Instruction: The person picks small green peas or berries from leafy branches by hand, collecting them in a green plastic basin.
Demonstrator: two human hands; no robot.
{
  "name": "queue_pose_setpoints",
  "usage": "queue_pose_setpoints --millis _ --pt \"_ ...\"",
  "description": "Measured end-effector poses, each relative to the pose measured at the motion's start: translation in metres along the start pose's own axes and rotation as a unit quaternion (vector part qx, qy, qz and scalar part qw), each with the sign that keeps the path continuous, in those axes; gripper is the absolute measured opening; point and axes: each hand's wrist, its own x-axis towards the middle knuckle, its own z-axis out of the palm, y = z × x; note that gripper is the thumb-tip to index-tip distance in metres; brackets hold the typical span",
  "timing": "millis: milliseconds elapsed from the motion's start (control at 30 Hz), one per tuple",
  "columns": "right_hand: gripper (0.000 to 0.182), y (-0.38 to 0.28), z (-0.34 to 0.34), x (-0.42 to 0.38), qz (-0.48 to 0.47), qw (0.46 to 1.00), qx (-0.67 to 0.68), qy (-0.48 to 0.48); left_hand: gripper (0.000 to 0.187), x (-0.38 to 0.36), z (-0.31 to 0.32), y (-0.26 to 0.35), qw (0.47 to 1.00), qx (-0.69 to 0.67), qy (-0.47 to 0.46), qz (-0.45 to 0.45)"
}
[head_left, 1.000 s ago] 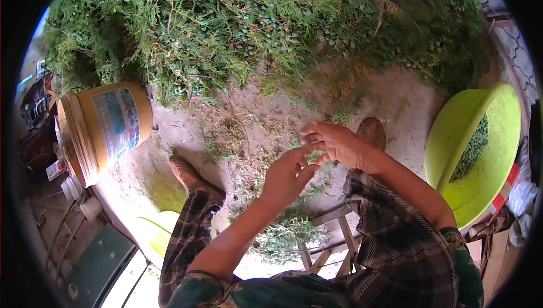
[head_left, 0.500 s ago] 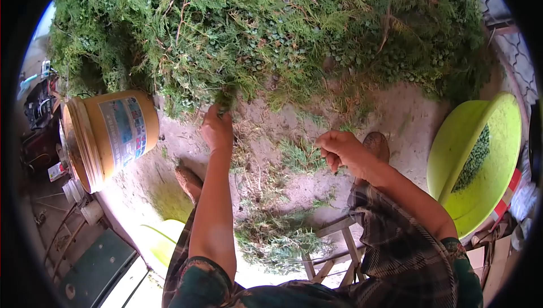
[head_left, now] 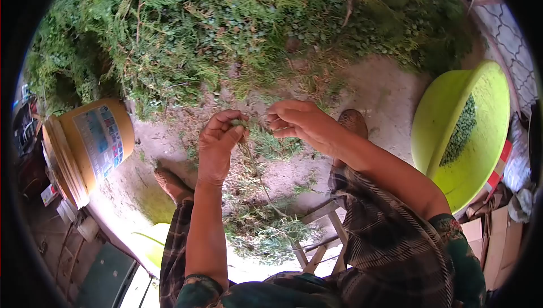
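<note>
My left hand (head_left: 218, 147) is closed, thumb against fingers, on a green sprig (head_left: 242, 122) of scale-leaved evergreen. Close to its right, my right hand (head_left: 305, 124) has its fingers curled together, the tips pointing at the sprig; whatever may be in them is hidden. Beyond both hands lies a large heap of cut evergreen branches (head_left: 226, 36), dotted with small pale-green cones. Off to the right, a tilted lime-green basin (head_left: 424, 132) holds a mound of small green cones (head_left: 461, 132).
A yellow lidded bucket (head_left: 107, 138) with a printed label is at the left. Loose clippings (head_left: 271, 234) litter the floor between my shoes (head_left: 172, 183). There is a wooden stool (head_left: 322, 212) below my right arm and another lime-green container (head_left: 151, 244) at the lower left.
My left hand has drawn back from the heap's edge toward me with the sprig. My right hand has moved left and forward, close beside it. The view has shifted slightly.
</note>
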Motion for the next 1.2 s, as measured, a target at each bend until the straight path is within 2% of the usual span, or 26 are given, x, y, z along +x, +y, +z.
queue_pose_setpoints --millis 33,67,100,167,233,333,433,500,533,600,633,667,700,733,767,833,867,967,1033,1067,1100,1167,1200 --pt "0.038 -0.003 0.002 0.001 -0.001 1.0 0.001 0.007 0.033 -0.002 0.01 0.003 0.998 0.054 -0.023 0.001" --pt "0.04 -0.007 0.004 0.001 0.033 0.997 0.062 -0.016 0.041 -0.005 0.022 0.006 0.995 0.098 -0.03 0.013" --pt "0.042 -0.01 0.006 0.001 0.066 0.99 0.122 -0.039 0.041 -0.006 0.032 0.006 0.995 0.097 -0.035 0.01" --pt "0.044 -0.011 0.011 -0.001 0.087 0.987 0.124 -0.044 0.045 -0.008 0.049 0.005 0.979 0.191 -0.009 0.072" --pt "0.044 -0.009 0.012 -0.002 0.062 0.99 0.106 -0.072 0.048 -0.01 0.055 0.006 0.977 0.196 0.009 0.077" --pt "0.039 -0.002 0.007 -0.001 0.046 0.994 0.08 -0.061 0.045 -0.009 0.053 0.006 0.978 0.2 0.044 0.044" --pt "0.033 0.002 0.004 0.0 0.034 0.996 0.07 -0.047 0.039 -0.008 0.049 0.0 0.983 0.173 0.057 0.017" --pt "0.03 0.002 0.001 -0.001 0.036 0.996 0.077 -0.042 0.025 -0.008 0.046 0.0 0.99 0.131 0.06 -0.001" --pt "0.026 0.0 -0.002 -0.002 0.06 0.996 0.055 -0.039 0.025 -0.008 0.041 0.001 0.99 0.13 0.06 -0.001" --pt "0.023 -0.003 -0.011 -0.004 0.086 0.995 0.033 -0.04 0.019 -0.01 0.025 0.003 0.96 0.272 0.053 -0.05" --pt "0.021 -0.004 -0.017 -0.006 0.098 0.991 0.076 -0.041 0.019 -0.01 0.013 0.005 0.959 0.273 0.053 -0.049" --pt "0.019 -0.005 -0.021 -0.007 0.11 0.986 0.118 -0.043 0.017 -0.008 0.002 0.008 0.917 0.388 -0.041 -0.084" --pt "0.019 -0.005 -0.022 -0.007 0.109 0.986 0.118 -0.044 0.015 -0.007 -0.004 0.009 0.852 0.493 -0.134 -0.118" --pt "0.02 -0.005 -0.023 -0.007 0.089 0.99 0.099 -0.035 0.017 0.002 -0.008 0.008 0.825 0.559 -0.076 -0.041" --pt "0.02 -0.004 -0.023 -0.008 0.07 0.994 0.08 -0.024 0.018 0.017 -0.011 0.008 0.813 0.582 -0.011 -0.002" --pt "0.021 0.001 -0.02 -0.005 0.062 0.995 0.076 0.007 0.017 0.055 -0.003 0.005 0.792 0.579 0.127 0.145" --pt "0.021 0.003 -0.02 -0.004 0.054 0.995 0.07 0.039 0.015 0.075 0.003 0.002 0.753 0.591 0.162 0.239" --pt "0.021 0.006 -0.023 -0.005 0.062 0.995 0.06 0.04 0.014 0.12 0.019 -0.006 0.758 0.571 0.159 0.271" --pt "0.021 0.009 -0.026 -0.007 0.066 0.995 0.063 0.043 0.018 0.134 0.025 -0.009 0.689 0.678 0.186 0.175" --pt "0.02 0.01 -0.027 -0.008 0.072 0.994 0.066 0.044 0.023 0.133 0.022 -0.01 0.713 0.658 0.181 0.161" --pt "0.02 0.01 -0.027 -0.009 0.071 0.994 0.067 0.044 0.023 0.133 0.013 -0.017 0.712 0.659 0.181 0.162" --pt "0.021 0.01 -0.027 -0.009 0.069 0.994 0.076 0.041 0.023 0.128 -0.009 -0.035 0.879 0.395 0.179 0.196" --pt "0.021 0.01 -0.027 -0.009 0.069 0.994 0.077 0.04 0.023 0.116 -0.004 -0.03 0.879 0.397 0.18 0.196"
